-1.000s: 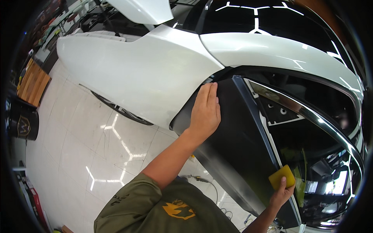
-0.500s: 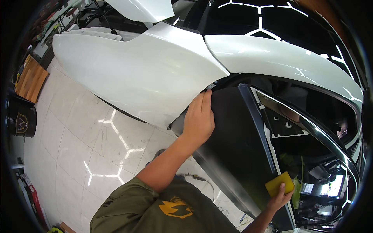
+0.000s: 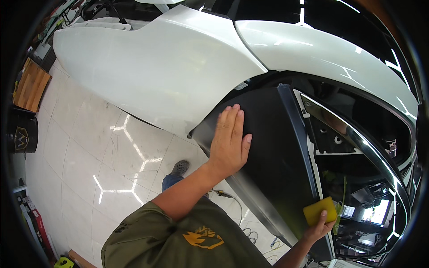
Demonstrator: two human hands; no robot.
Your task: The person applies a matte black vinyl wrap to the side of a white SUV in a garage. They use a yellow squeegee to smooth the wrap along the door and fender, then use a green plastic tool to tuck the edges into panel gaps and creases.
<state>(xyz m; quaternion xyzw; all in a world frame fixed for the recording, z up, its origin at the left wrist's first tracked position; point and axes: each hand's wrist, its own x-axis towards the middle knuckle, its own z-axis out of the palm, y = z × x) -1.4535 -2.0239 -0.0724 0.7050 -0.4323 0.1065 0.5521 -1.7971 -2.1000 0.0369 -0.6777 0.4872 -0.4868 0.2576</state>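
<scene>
My left hand [image 3: 230, 140] rests on the dark grey car door [image 3: 272, 147], its fingers stretched out, close to the door's front edge. Between thumb and fingers, my right hand [image 3: 320, 228] grips a flat yellow rectangular pad [image 3: 319, 211] beside the window line; whether it is a sponge or a squeegee I cannot tell. The door stands open. Ahead of it is the white front fender [image 3: 147, 80], whose rear edge lies just beyond my left fingertips.
White body trim [image 3: 308, 44] arches over the door opening. The black-framed door window [image 3: 366, 192] reflects the ceiling lights. On the tiled floor [image 3: 80, 147] stand a black bucket [image 3: 27, 136] and a wooden-topped box [image 3: 32, 85]. A hose [image 3: 228, 195] lies below the door.
My left hand has come off the fender's rear edge, back onto the door, with its fingers spreading slightly. The right hand keeps its hold on the pad. The view has shifted a little.
</scene>
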